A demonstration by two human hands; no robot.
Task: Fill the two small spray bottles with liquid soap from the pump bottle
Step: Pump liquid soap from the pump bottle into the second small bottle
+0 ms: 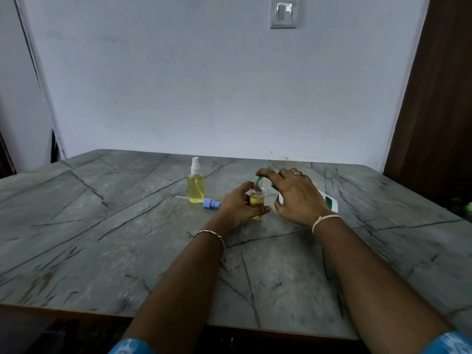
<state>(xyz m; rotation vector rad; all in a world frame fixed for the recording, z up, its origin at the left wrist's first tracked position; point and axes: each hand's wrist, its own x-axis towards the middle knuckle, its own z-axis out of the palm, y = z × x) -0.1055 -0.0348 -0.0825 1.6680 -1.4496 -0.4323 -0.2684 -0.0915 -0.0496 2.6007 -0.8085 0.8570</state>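
Both bare forearms are being stretched forward. The left hand [238, 204] is being curled in a closed grip; the right hand [296, 194] is being held palm-down, fingers bent downward.

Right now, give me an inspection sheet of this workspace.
Surface: grey veined stone table, no spills seen.
Job's things: capped spray bottle full of yellow soap; open small bottle partly filled; pump bottle tilted, green nozzle at the open neck.
Clutter: blue sprayer cap lying loose.
Hands: left hand grips the open bottle; right hand on the pump.
Cables: nothing seen.
Surroundings: wall switch, brown door.
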